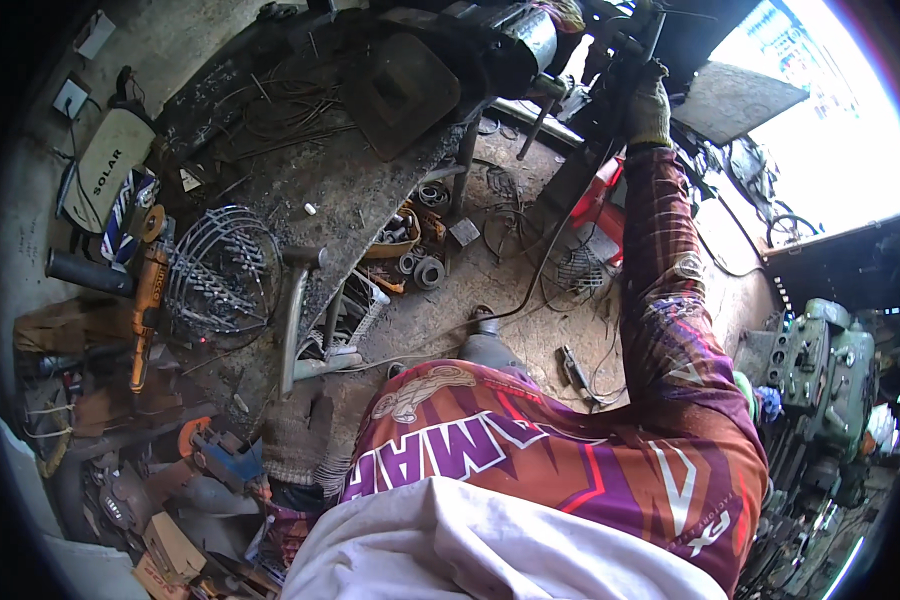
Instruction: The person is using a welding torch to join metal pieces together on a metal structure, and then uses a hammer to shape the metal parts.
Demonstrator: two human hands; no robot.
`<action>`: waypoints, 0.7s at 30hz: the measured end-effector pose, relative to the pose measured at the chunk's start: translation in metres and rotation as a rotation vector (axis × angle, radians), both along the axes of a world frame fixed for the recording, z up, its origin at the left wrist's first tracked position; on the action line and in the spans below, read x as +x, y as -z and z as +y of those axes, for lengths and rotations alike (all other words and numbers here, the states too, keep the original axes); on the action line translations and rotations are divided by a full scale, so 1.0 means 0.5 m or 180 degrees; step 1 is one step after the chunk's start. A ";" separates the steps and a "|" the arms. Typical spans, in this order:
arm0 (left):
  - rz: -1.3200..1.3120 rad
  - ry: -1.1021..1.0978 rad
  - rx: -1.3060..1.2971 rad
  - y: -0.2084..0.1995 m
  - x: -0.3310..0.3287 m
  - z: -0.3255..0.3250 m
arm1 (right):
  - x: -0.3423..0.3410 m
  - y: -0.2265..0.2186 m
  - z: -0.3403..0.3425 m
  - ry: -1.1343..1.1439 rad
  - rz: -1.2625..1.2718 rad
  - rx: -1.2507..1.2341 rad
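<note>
My right arm stretches far forward, and my gloved right hand [649, 108] is up at a dark upright metal assembly by the bright opening. Its fingers look closed, but what they grip is lost in shadow; a thin metal rod [656, 38] rises just above them. My left hand [298, 435], in a grey knit glove, is low beside the near end of the workbench [300, 215]. Its fingers are too dark to make out. Just above it stands a steel T-shaped bar [294, 320] at the bench edge. A round wire guard [223, 268] lies close by on the bench.
An orange angle grinder [150, 300] lies at the left. A dark welding mask [402, 95] rests on the bench's far end. Rings and a cable [525, 300] lie on the floor near a red object [598, 210]. A green machine [825, 370] stands at the right.
</note>
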State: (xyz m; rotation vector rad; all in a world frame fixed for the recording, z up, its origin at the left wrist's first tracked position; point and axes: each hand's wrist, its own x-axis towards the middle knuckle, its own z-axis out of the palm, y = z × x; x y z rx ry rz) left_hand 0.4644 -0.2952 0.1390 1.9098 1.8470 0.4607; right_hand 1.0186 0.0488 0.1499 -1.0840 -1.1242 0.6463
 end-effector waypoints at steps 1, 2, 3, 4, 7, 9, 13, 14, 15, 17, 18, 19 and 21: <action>0.0045 -0.0100 -0.0163 -0.001 0.017 0.004 | 0.007 0.015 0.019 -0.0036 -0.0147 -0.0057; 0.0061 -0.0164 -0.0193 0.003 0.035 0.008 | 0.020 0.027 0.042 -0.0029 -0.0348 -0.0119; 0.0072 -0.0257 -0.0123 0.010 0.051 0.009 | 0.030 0.026 0.064 -0.0033 -0.0590 -0.0164; 0.0111 -0.0351 -0.0089 0.018 0.072 0.013 | 0.040 0.044 0.086 -0.0038 -0.0849 -0.0253; 0.0170 -0.0575 -0.0536 0.028 0.136 0.038 | 0.074 0.096 0.167 -0.0069 -0.1592 -0.0579; 0.0206 -0.0748 -0.0717 0.031 0.187 0.049 | 0.099 0.150 0.225 -0.0545 -0.0780 -0.0496; 0.0258 -0.0621 -0.0568 0.037 0.260 0.071 | 0.063 0.161 0.260 -0.1227 0.0645 -0.0328; 0.0234 -0.0624 -0.0499 0.038 0.270 0.074 | 0.073 0.165 0.273 -0.1379 0.0697 -0.0525; 0.0265 -0.0702 -0.0514 0.040 0.284 0.075 | 0.071 0.176 0.290 -0.1387 0.0874 -0.0588; 0.0217 -0.0876 -0.0531 0.042 0.305 0.067 | 0.050 0.188 0.290 -0.1144 0.0105 -0.0172; 0.0241 -0.0892 -0.0492 0.050 0.305 0.057 | 0.054 0.198 0.300 -0.1062 -0.0077 -0.0204; 0.0213 -0.0862 -0.0412 0.051 0.311 0.060 | 0.061 0.204 0.304 -0.1077 -0.0497 -0.0130; 0.0168 -0.0807 -0.0271 0.049 0.330 0.085 | 0.108 0.242 0.330 -0.1172 -0.1028 -0.0012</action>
